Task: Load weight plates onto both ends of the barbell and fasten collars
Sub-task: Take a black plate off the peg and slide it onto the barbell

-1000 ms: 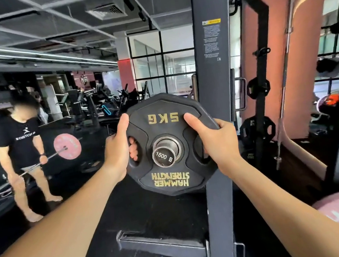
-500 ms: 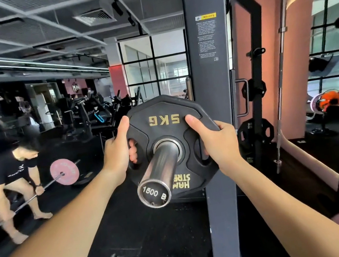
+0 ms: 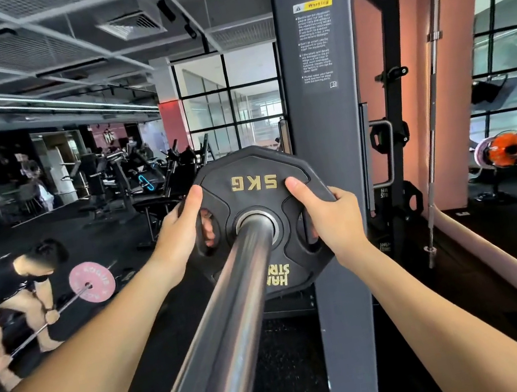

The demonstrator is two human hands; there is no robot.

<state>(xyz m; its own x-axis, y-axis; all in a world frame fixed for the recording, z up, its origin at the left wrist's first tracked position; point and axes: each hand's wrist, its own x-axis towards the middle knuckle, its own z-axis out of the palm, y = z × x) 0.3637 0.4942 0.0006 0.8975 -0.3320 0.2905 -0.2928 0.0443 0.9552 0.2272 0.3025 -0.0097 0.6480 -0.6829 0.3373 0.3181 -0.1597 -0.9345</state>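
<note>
While both hands hold it by its edges, the black 5 kg weight plate (image 3: 255, 196) sits on the steel barbell sleeve (image 3: 226, 333), far along it and close to the grey rack upright (image 3: 334, 182). The sleeve runs through the centre hole of the plate; its long axis goes from the plate down toward the camera, and its round end face with stamped digits points at the lower edge of the view. The flat face of the plate is turned to the camera, standing across the sleeve, with the gold "5KG" mark mirrored at the top.

The left hand (image 3: 184, 233) is closed on the left rim, thumb on the face and fingers through a grip slot. The right hand (image 3: 333, 217) grips the right rim in the same way.

Half a second ago only a short part of the sleeve came out of the hole; now much more is seen in front of the plate, so the plate has slid further along. The person (image 3: 8, 295) in the background with a pink-plated barbell (image 3: 92, 282) bends lower than before.
</note>
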